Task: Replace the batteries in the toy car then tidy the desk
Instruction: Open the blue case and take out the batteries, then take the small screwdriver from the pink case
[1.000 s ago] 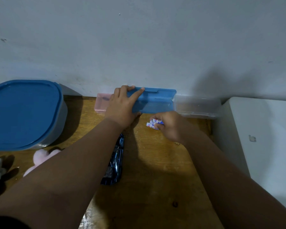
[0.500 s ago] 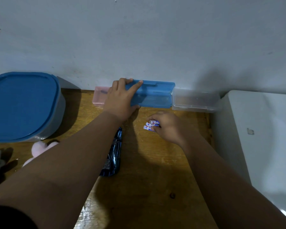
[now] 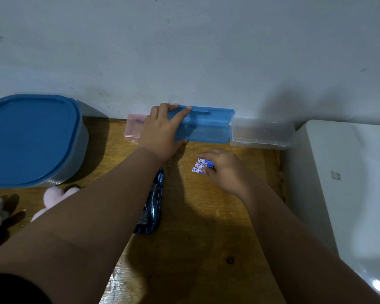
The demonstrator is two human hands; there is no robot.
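While your left hand (image 3: 162, 132) lay over the translucent blue plastic pencil case (image 3: 206, 126) at twelve o'clock on the wooden bench (image 3: 206, 238), its fingers (image 3: 180, 113) were curled over the case's top left end, the thumb hooked under the front edge. The case stood against the grey wall (image 3: 184, 51), touching a pale pink plastic box (image 3: 133, 127) on its nine o'clock side and a clear plastic box (image 3: 261, 133) on its three o'clock side.

Your right hand (image 3: 224, 170) sat low over the bench at about one o'clock from the middle, pinching a small bundle of blue-and-white cylindrical batteries (image 3: 201, 166) whose ends pointed toward nine o'clock. Whether the bundle touched the wood, you could not have told from here.

The glossy dark blue toy car (image 3: 151, 207) lay near the middle, mostly hidden under your left forearm. At nine o'clock stood a grey tub with a blue lid (image 3: 31, 137), with a pink plush toy (image 3: 53, 198) just below it at eight. A white cabinet (image 3: 349, 183) bordered the bench at three o'clock.
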